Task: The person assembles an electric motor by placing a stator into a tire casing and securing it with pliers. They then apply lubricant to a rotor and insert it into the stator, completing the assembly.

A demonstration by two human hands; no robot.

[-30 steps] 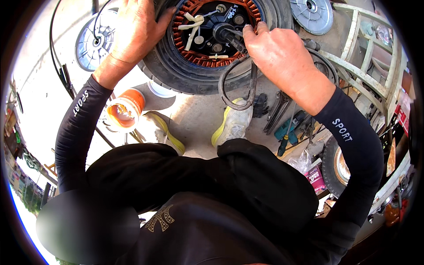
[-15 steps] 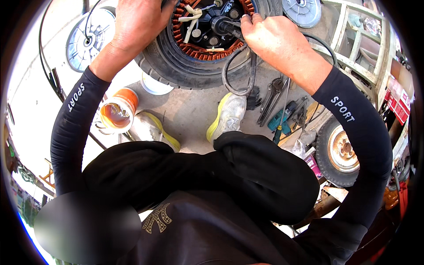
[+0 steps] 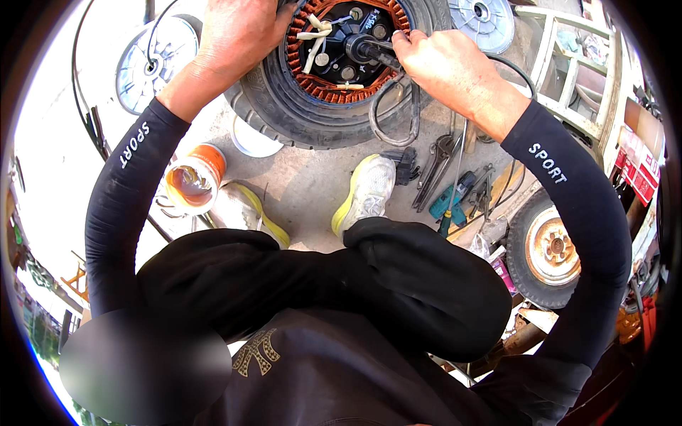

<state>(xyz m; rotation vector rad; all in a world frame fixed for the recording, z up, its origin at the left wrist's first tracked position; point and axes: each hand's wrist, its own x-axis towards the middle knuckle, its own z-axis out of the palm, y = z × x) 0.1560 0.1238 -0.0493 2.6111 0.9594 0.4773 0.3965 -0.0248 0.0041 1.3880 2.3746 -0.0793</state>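
A black rubber tyre (image 3: 295, 117) lies at the top middle, with a motor stator (image 3: 334, 91) of copper windings around a black centre inside it. White ties sit on the stator's left part. A thick black cable (image 3: 387, 135) runs from the central shaft (image 3: 361, 48) and loops down over the tyre. My right hand (image 3: 455, 71) is closed at the shaft's right side, thumb and fingers pinched around the cable's start; the exact grip is partly hidden. My left hand (image 3: 238, 39) rests at the tyre's upper left, its fingers mostly cut off by the picture's upper edge.
Round metal covers (image 3: 153, 71) lie left and upper right. An orange-and-white bucket (image 3: 195, 181) stands by my left shoe. Wrenches (image 3: 437, 167) and a teal power tool (image 3: 455, 195) lie right of my other shoe. Farther right are a small rusty wheel (image 3: 550, 245) and a pale metal frame (image 3: 568, 78).
The tyre and stator appear slightly lower in the picture, and the cable loop has shifted a little right. Both hands keep their places at the wheel.
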